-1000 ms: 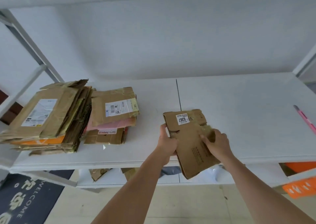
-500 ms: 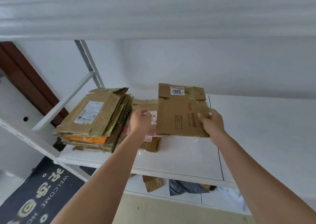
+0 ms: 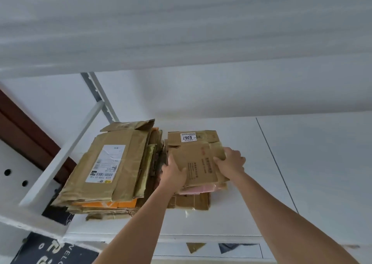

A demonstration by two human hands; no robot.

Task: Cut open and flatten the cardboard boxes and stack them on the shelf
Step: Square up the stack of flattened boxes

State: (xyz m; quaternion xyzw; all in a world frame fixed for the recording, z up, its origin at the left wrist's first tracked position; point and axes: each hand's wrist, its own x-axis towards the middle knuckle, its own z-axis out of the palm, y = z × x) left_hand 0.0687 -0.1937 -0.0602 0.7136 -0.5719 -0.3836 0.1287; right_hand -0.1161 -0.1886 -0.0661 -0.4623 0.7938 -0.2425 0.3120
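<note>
White shelf (image 3: 302,183), flat box (image 3: 198,159) btwn L hand (image 3: 173,175), R hand (image 3: 231,163)

Matt brown cardboard box (image 3: 198,163), smooth white shelf (image 3: 302,183)

both forearms bare, no sleeves; left hand (image 3: 173,174), right hand (image 3: 231,164) ungloved.

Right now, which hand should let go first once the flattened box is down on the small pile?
Probably left. The left hand grips the flattened box at its near-left edge, wedged against the big pile. The right hand lies over its top and could press it flat.
</note>
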